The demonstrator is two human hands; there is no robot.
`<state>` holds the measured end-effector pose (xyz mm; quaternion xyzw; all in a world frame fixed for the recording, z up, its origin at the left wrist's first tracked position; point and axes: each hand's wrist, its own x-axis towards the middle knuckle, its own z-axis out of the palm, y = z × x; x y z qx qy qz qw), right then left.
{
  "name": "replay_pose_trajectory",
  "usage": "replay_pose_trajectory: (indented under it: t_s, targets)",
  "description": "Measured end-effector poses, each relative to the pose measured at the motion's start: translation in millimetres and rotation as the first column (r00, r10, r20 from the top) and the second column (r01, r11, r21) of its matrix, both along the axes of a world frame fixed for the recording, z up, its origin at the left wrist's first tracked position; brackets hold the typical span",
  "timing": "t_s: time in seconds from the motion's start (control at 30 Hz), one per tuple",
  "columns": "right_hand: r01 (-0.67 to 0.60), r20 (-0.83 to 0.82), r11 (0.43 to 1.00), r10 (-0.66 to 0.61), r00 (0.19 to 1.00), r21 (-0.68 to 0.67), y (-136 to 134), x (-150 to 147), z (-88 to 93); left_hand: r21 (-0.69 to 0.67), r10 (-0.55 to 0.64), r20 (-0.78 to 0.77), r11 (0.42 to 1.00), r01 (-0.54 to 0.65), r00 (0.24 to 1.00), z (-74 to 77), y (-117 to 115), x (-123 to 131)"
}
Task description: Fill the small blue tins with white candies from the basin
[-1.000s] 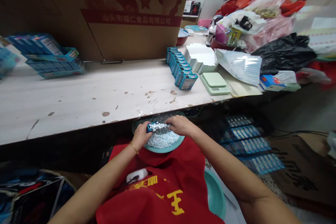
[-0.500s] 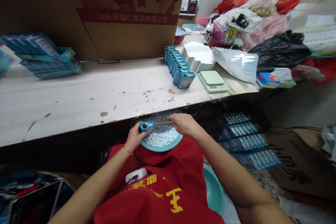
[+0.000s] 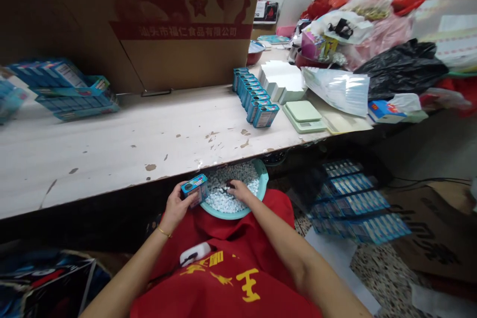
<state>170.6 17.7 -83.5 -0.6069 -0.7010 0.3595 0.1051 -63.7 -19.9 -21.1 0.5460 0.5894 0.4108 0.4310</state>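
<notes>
My left hand (image 3: 176,210) is wrapped round a small blue box (image 3: 196,190) with a dark round spot on its top, held at the left rim of a turquoise basin (image 3: 263,181). Small white and pale blue pellets (image 3: 223,202) fill the basin. Down among them, my right hand (image 3: 240,193) has its fingers closed by something dark, mostly hidden, that I cannot make out. A red apron (image 3: 268,258) with yellow print covers my lap beneath the basin.
On the white table (image 3: 112,144) stand a row of blue boxes (image 3: 266,116), white card stacks (image 3: 283,79) and a pale green scale (image 3: 304,117). Filled display trays (image 3: 78,104) sit left, before a large carton (image 3: 179,64). More boxes (image 3: 365,203) lie low at right.
My right hand has moved from beside the box, where it held a clear, narrow tool, down into the pellets. My left hand has drawn the box slightly left and tilted it.
</notes>
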Motion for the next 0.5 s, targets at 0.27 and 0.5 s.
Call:
replay_pose_trajectory:
  t_s: [0.27,0.5]
  targets:
    - [-0.06,-0.251,0.994,0.081,0.965,0.09,-3,63,73.6,0.041,-0.063,-0.131,0.997,0.069,0.989,-2.2,10,16]
    - [-0.271,0.125,0.955,0.257,0.958,0.116,1,49,152.6,0.077,-0.195,-0.444,0.964,0.254,0.875,5.8,23,50]
